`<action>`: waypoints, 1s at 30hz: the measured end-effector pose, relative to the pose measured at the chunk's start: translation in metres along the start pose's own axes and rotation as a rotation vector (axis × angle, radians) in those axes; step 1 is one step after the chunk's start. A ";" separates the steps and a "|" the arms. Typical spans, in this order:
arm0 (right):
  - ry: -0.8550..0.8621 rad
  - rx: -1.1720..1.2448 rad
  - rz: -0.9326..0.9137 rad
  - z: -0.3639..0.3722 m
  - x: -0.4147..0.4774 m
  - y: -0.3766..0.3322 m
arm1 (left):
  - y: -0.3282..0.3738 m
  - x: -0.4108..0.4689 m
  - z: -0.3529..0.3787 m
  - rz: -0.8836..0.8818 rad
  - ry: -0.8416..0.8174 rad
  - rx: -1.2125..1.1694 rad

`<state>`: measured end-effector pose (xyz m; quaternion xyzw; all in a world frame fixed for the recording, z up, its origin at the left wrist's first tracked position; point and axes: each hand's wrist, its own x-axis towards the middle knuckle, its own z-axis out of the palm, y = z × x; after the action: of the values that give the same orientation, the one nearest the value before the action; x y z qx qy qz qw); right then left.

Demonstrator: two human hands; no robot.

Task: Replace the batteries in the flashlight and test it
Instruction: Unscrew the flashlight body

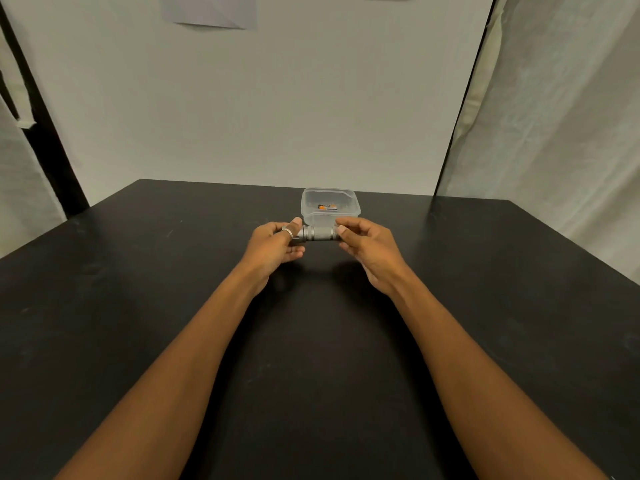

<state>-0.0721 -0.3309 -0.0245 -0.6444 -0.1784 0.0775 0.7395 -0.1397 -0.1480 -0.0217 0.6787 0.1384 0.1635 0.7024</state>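
A small grey metal flashlight (317,233) is held level above the black table (138,306), lying left to right between my two hands. My left hand (275,245), with a ring on one finger, grips its left end. Around the right end close the thumb and fingers of my right hand (363,245). Both ends of the flashlight are hidden by fingers. Just behind it stands a clear plastic container (308,209) holding batteries (327,207) with orange and black labels.
A white wall rises behind the table's far edge. Pale curtains hang at the left and right, and a black post (45,133) stands at the left. A sheet of paper (211,10) is stuck high on the wall.
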 end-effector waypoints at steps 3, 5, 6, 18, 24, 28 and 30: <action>0.053 -0.006 0.061 0.004 0.000 0.000 | 0.000 0.001 0.000 -0.002 0.000 -0.025; 0.112 -0.067 0.081 0.007 0.001 0.000 | -0.001 0.001 -0.001 0.000 -0.001 -0.037; 0.121 -0.102 0.084 0.007 0.002 0.001 | -0.001 0.001 -0.001 0.001 -0.001 -0.039; 0.025 -0.027 0.095 0.003 0.000 -0.003 | -0.001 0.001 -0.004 -0.015 0.003 -0.069; 0.064 -0.114 0.084 0.007 0.001 -0.001 | 0.002 -0.003 -0.005 -0.011 -0.013 -0.097; 0.013 -0.051 0.094 0.003 0.000 -0.005 | 0.003 -0.003 -0.006 -0.024 -0.020 -0.144; 0.038 -0.037 0.107 0.005 0.000 -0.005 | 0.003 -0.003 -0.006 -0.026 -0.024 -0.151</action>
<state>-0.0747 -0.3270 -0.0188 -0.6680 -0.1309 0.1013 0.7255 -0.1450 -0.1440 -0.0191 0.6237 0.1261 0.1561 0.7554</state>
